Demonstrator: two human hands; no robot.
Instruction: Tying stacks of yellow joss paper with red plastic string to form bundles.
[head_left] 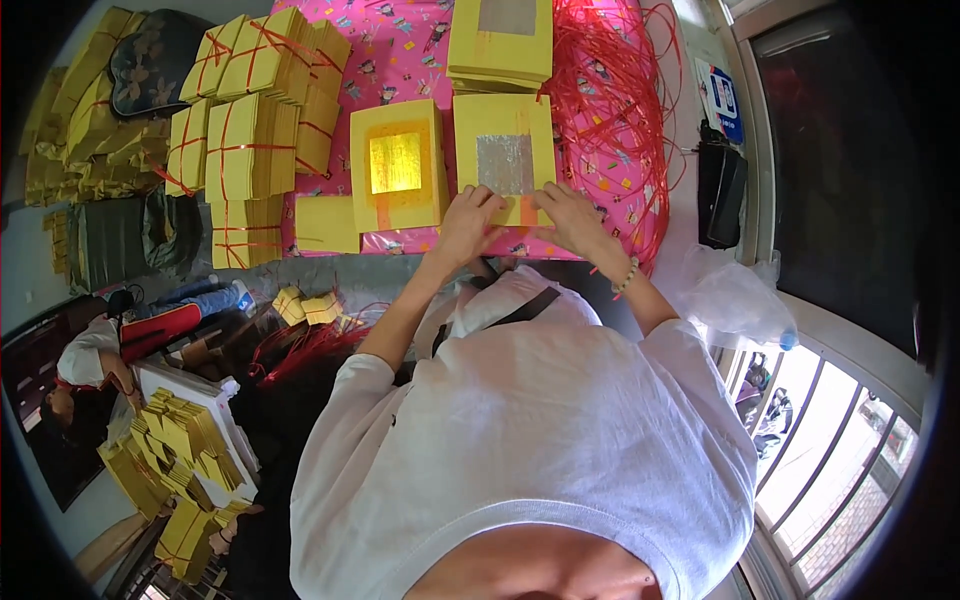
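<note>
A stack of yellow paper sheets with a silver foil square on top lies in front of me on a pink patterned cloth. My left hand grips its near left corner, fingers bent over the top and thumb low at the near edge. At the near right corner my right hand holds the stack in the same way. Both hands overlap part of the foil's near side. Just left of it lies another yellow paper stack with a gold foil square.
Red plastic strings spread along the table's right side. Yellow bundles tied with red string are piled at the left, and another foil-topped stack lies farther back. At lower left a person sits by a white table with yellow paper pieces.
</note>
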